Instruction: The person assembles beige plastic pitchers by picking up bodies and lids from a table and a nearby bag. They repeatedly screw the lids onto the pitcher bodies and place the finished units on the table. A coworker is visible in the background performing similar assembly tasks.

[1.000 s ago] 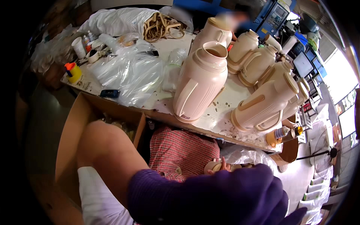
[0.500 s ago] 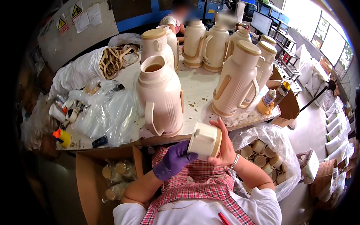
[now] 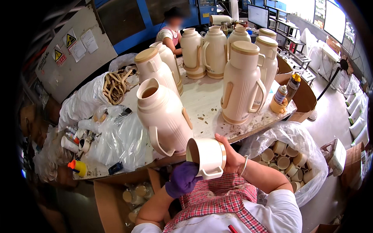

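Note:
A cream plastic cup (image 3: 211, 153) with a handle and a beige band round its base is tilted on its side in front of my chest, mouth to the left. My right hand (image 3: 232, 158), bare, grips it at the base end. My left hand (image 3: 182, 179), in a purple glove, is closed at the lower edge of the cup's mouth; its fingertips are partly hidden. Just beyond stands a cream thermos jug (image 3: 165, 120) with an uncovered mouth, at the table's near edge. To the right stands another thermos jug (image 3: 241, 85) with a cup-like lid on it.
Several more thermos jugs (image 3: 215, 50) stand farther back on the table (image 3: 202, 103). A clear bag (image 3: 311, 171) of cups lies at right, a cardboard box (image 3: 108, 202) at lower left. Plastic bags (image 3: 120, 136) cover the table's left side. A person (image 3: 169, 33) is at the far side.
The cup has turned in my hands: its handle now points down toward me and its mouth shows at the left. My view has shifted, so the table appears tilted.

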Tool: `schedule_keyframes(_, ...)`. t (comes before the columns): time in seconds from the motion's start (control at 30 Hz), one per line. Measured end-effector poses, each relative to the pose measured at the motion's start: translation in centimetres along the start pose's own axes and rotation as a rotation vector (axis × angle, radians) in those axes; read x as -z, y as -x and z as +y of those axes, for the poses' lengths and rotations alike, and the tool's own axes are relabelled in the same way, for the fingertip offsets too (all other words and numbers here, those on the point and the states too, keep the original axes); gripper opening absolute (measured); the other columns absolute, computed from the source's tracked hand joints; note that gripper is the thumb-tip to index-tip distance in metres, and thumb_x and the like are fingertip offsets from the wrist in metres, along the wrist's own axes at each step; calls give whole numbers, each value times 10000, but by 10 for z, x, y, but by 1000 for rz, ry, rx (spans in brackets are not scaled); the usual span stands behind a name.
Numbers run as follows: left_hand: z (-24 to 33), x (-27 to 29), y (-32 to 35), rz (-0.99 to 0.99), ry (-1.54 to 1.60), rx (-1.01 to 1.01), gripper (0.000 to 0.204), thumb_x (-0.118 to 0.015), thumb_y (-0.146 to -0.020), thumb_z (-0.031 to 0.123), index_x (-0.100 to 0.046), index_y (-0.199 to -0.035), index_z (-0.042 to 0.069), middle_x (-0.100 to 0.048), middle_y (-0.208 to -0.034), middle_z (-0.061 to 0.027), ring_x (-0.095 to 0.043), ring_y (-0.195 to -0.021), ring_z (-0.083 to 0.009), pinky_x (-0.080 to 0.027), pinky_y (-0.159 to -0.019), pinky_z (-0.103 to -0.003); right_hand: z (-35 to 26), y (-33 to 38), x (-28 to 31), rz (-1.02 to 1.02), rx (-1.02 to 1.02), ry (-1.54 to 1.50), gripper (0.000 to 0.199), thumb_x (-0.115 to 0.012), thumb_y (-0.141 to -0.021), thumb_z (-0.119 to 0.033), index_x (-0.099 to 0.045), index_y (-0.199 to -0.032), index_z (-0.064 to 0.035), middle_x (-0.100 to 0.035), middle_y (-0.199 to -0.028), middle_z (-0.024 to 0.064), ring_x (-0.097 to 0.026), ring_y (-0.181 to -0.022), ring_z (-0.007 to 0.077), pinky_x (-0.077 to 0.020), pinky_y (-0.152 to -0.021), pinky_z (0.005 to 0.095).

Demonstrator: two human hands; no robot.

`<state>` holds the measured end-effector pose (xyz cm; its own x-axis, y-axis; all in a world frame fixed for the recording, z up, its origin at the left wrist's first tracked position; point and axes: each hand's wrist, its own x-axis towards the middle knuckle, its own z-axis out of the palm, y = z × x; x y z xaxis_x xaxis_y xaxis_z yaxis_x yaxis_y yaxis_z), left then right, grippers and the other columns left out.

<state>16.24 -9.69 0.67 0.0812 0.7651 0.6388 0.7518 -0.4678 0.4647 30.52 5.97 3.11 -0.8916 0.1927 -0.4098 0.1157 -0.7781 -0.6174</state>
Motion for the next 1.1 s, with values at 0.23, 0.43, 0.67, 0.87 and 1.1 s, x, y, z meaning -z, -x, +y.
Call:
schedule_keyframes(0.23, -15, -13, 7, 54, 43, 5, 213, -648, -792, 86, -620, -983, -6, -642, -905, -192, -632, -837, -377, -522, -747, -418, 0, -5, 3, 9, 146, 155, 780, -305, -904, -674, -442, -1331, -36, -576, -1223, 142, -600, -1067, 253, -505, -885, 376)
schedule_keyframes(0.43, 8, -14, -4, 207, 779, 832, 379, -431, -1001, 271, -504, -1241, -13, -608, -1165, -98, -589, -1079, -196, -475, -886, -330, 11, -2, 12, 260, 880, 1343, 933, -576, -778, -628, -310, -1349, 61, -462, -1246, 316, -520, -1124, 411, -452, -943, 437)
schedule_keyframes(0.67, -8, -1, -12, 142, 1510, 1172, 405, -431, -989, 193, -409, -1327, -29, -529, -1276, -146, -539, -1177, -256, -438, -1013, -388, -16, -13, 40, -416, 1240, 1852, 1139, -668, -675, -661, -202, -1413, 70, -306, -1380, 332, -462, -1171, 449, -435, -969, 460)
schedule_keyframes(0.87, -13, -6, -17, 364, 1486, 974, 370, -471, -987, 203, -457, -1311, 25, -588, -1178, -81, -583, -1064, -186, -482, -918, -330, -17, -10, 30, -97, 1112, 1722, 980, -537, -846, -585, -83, -1473, 15, -321, -1374, 326, -368, -1264, 450, -317, -1060, 473)
schedule_keyframes(1.1, 7, -41, -4, 448, 725, 799, 372, -494, -977, 205, -473, -1284, -5, -610, -1089, -63, -552, -954, -126, -450, -859, -288, 5, -12, -1, 251, 652, 1061, 697, -457, -932, -394, -187, -1416, 29, -441, -1265, 301, -473, -1186, 372, -373, -1006, 408)
